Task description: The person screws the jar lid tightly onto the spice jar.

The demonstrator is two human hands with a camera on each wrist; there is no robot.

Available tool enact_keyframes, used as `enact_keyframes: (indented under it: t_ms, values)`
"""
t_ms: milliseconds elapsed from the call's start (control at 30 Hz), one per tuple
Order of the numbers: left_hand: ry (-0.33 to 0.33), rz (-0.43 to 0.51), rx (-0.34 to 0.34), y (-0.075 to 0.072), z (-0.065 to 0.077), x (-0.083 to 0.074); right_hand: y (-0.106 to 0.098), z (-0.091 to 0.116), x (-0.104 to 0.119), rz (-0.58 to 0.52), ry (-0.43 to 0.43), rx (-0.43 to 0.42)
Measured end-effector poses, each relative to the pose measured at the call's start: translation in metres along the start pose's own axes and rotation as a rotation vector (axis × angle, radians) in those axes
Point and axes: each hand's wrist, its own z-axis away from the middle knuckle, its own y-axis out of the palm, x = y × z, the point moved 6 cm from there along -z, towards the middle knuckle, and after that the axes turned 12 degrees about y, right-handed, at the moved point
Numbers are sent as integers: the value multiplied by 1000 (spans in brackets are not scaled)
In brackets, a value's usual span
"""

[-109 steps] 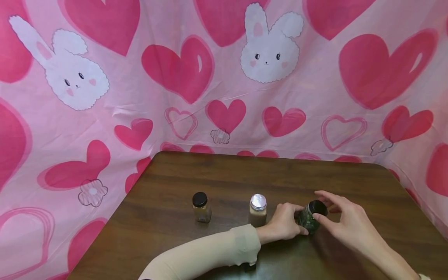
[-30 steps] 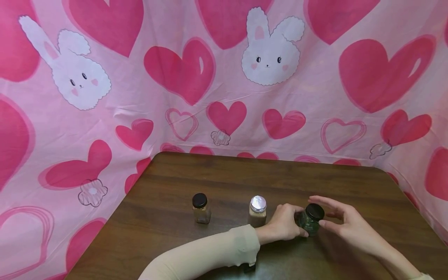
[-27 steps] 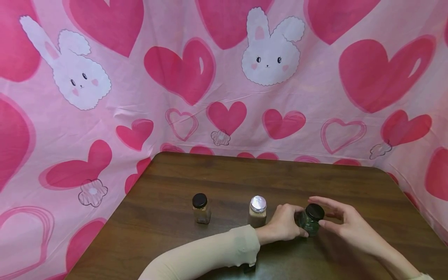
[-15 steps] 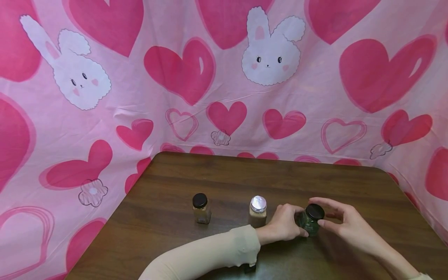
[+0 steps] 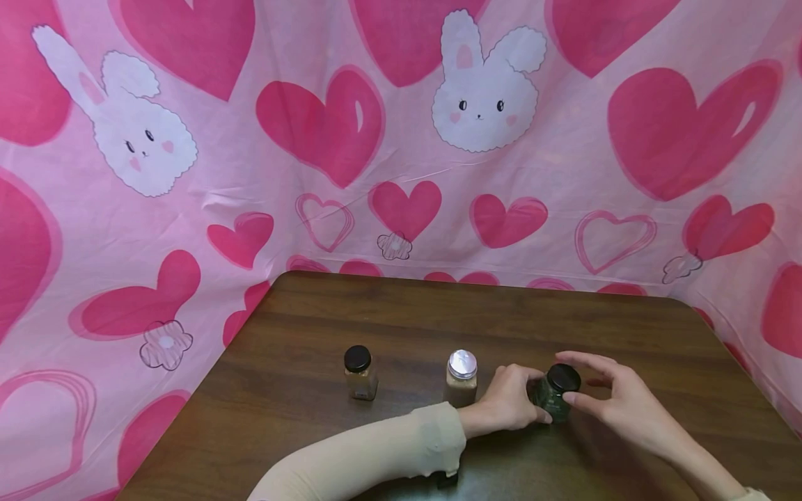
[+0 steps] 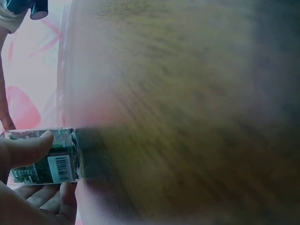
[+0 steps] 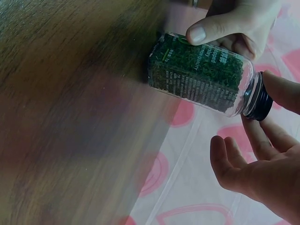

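Note:
A clear, square spice jar of green dried herb flakes stands at the table's right side, its base against the wood. Around its body my left hand curls, thumb on one face in the left wrist view and fingers on the opposite side. The black screw cap sits on the jar's neck. My right hand has thumb and fingertips on opposite sides of this cap, pinching it, while its other fingers hang off it in the right wrist view. A barcode label shows near the jar's base.
Left of my left hand stands a silver-topped jar of tan powder, partly behind the wrist. Farther left is a black-capped jar with brown contents. A small dark object shows below my left sleeve, mostly hidden.
The jar leaned more to the right 3.6 seconds ago and is now more upright. My right thumb has shifted slightly left along the cap in the last half second; my left hand stays put.

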Motion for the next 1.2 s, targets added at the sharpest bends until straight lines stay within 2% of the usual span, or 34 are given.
enact_keyframes:
  t_ms: [133,800,1000,1067,1200]
  values:
    - [-3,-3,2,1,0,1,1,0,2,46,-44,-52]
    - [3,-8,-5,0,-1,1,3,-1,6,129,-57,-151]
    - [5,-11,-6,1,-1,1,1,2,6,107,-53,-85]
    - [5,-20,-7,1,-2,1,0,2,5,65,-66,-38]
    - [8,-39,-9,1,-2,1,-2,2,3,-106,-90,107]
